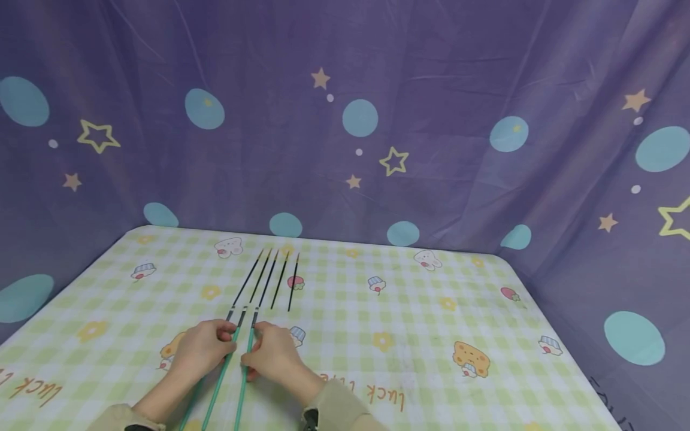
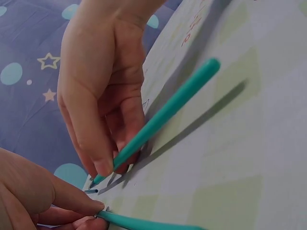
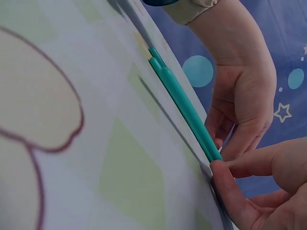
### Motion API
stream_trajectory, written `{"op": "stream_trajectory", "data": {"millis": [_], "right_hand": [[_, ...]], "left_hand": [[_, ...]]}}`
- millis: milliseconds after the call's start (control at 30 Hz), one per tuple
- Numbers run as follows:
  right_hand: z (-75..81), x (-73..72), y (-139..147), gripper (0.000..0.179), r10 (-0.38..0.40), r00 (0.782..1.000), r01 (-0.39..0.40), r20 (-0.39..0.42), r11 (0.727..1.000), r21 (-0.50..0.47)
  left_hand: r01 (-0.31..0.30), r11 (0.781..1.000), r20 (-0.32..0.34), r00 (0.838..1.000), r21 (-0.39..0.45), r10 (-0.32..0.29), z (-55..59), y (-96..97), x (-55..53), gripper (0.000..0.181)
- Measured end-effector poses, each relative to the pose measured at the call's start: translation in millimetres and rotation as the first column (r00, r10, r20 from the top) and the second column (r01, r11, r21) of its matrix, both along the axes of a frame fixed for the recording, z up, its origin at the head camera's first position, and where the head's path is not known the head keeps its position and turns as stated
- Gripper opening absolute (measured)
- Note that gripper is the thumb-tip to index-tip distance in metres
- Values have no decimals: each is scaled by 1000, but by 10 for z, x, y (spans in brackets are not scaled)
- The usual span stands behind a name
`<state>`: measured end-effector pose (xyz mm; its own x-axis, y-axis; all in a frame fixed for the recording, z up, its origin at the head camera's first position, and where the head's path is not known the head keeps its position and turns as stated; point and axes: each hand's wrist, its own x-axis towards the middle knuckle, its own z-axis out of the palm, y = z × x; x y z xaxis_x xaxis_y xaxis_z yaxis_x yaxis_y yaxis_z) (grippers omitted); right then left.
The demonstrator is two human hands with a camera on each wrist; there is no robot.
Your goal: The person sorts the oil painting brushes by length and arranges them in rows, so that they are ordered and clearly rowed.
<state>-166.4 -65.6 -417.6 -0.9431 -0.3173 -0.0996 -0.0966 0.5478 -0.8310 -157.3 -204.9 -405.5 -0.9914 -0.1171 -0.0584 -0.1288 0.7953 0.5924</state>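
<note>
Several thin black brushes (image 1: 280, 280) with tan tips lie fanned out on the cloth, beyond both hands. Nearer are teal-handled brushes with dark upper parts and pale ends. My left hand (image 1: 207, 346) pinches a teal-handled brush (image 1: 220, 380) between thumb and finger near its dark part; another passes under that hand. To its right, my right hand (image 1: 275, 353) pinches a further teal-handled brush (image 1: 242, 383). In the left wrist view this right-hand brush (image 2: 168, 115) is tilted, its near end raised above its shadow. The right wrist view shows teal handles (image 3: 184, 105) close together.
A green-and-white checked tablecloth (image 1: 420, 323) with printed cakes, flowers and rabbits covers the table. Behind and beside it hangs a purple curtain (image 1: 442, 179) with stars and blue dots. The table's far edge meets this curtain.
</note>
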Motion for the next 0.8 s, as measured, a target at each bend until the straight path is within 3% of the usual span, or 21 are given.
{"op": "stream_trajectory", "data": {"millis": [267,567,800], "right_hand": [[9,8,-77,56,-37,998,39,-45,998,47],[11,-8,-132,17,-84,990,103,-116,981,166],[27,-25,-140,15,-46,982,93,-182,961,261]], "left_hand": [[3,1000,-26,1000,-27,-4,-10,-5,6,29],[-4,1000,-17,1000,-28,3,-6,1,-5,30],[-7,1000,-16,1000,-25,7,5,7,2,30]]}}
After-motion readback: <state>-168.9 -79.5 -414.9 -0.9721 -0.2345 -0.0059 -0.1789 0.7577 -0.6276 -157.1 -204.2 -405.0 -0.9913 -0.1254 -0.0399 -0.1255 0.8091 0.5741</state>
